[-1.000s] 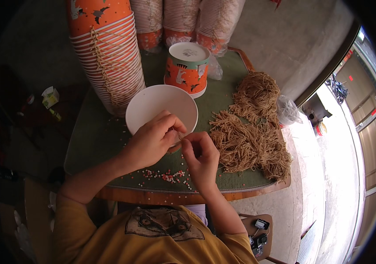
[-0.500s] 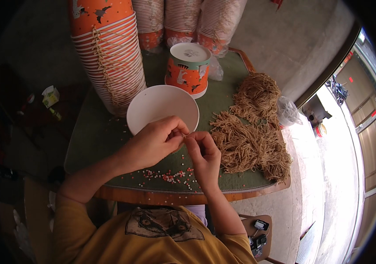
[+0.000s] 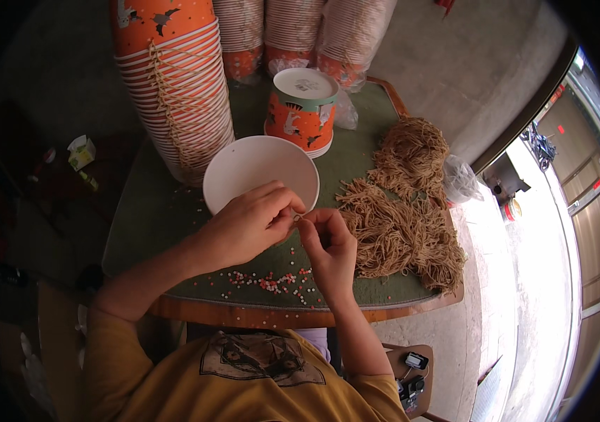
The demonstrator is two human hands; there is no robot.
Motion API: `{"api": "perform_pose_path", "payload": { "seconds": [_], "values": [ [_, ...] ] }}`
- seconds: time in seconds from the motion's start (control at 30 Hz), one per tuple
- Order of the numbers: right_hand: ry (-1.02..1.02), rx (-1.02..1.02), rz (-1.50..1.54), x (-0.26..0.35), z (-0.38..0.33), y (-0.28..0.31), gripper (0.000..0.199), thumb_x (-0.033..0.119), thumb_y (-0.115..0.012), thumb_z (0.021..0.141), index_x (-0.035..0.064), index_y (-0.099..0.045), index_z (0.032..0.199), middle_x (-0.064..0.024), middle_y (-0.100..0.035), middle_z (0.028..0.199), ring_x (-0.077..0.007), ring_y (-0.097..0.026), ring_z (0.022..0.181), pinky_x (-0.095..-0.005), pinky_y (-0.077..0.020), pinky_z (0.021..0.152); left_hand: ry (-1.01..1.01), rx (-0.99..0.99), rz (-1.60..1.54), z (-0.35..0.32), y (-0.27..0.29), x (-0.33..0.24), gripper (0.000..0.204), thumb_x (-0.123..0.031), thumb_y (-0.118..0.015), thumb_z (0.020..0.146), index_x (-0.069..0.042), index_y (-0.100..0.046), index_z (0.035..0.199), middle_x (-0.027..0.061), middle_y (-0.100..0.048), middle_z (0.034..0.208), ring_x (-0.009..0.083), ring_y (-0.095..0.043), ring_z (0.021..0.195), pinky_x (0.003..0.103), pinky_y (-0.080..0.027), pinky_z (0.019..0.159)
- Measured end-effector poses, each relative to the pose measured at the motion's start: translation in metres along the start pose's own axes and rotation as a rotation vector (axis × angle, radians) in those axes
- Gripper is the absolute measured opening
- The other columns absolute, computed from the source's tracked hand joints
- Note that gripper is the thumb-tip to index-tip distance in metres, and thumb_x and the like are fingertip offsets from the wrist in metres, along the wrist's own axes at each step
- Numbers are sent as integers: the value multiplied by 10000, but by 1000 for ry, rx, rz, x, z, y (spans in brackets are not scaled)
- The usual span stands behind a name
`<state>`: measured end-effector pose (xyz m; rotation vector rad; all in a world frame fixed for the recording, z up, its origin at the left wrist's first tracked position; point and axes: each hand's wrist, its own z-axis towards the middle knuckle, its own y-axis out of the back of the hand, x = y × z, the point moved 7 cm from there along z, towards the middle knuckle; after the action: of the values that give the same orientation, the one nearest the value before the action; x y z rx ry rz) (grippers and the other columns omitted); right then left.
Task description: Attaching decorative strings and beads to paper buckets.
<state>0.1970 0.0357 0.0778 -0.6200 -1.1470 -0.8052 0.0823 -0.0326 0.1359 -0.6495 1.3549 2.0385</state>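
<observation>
At the near rim of a white-lined paper bucket (image 3: 261, 165), my two hands meet, fingertips almost touching. My left hand (image 3: 254, 214) is bent over the rim, its thumb and forefinger pinched together. Facing it, my right hand (image 3: 331, 246) pinches too, the other fingers curled. Between the fingertips shows a short bit of thin beige cord (image 3: 298, 217); most of it is hidden by my fingers. The bucket leans with its mouth toward me, and my left hand covers its lower part. Small red and white pellets (image 3: 272, 283) lie scattered on the green tabletop below my hands.
On the left rises a tall stack of orange buckets (image 3: 180, 98) with cord handles. Upside down behind my bucket stands a short orange stack (image 3: 300, 116). Wrapped bucket stacks (image 3: 289, 32) fill the back. Bundles of beige cord (image 3: 405, 232) lie at right, beside a plastic bag (image 3: 460, 179).
Both hands stay pinched at the bucket's rim. My right fingers have shifted very slightly, and a little more of the cord shows between the fingertips.
</observation>
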Motion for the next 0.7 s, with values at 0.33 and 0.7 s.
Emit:
{"api": "perform_pose_path", "payload": {
  "seconds": [0.33, 0.7],
  "values": [
    [76, 0, -254, 9, -3, 1, 94, 71, -673, 866, 36, -599, 912, -10, -505, 624, -56, -434, 533, -216, -392, 509, -64, 27, 36, 3, 0, -5, 116, -6, -611, 811, -25, -523, 884, 99, -537, 856, 275, -578, 775, 375, -476, 668],
    [142, -46, -306, 11, -8, -2, 110, 68, -681, 858, 49, -598, 928, -36, -572, 683, -82, -516, 548, -235, -447, 528, -14, -159, -18, -4, -1, -2, 152, 25, -623, 800, -19, -509, 890, 100, -572, 839, 287, -607, 770, 379, -493, 671]
  ]
}}
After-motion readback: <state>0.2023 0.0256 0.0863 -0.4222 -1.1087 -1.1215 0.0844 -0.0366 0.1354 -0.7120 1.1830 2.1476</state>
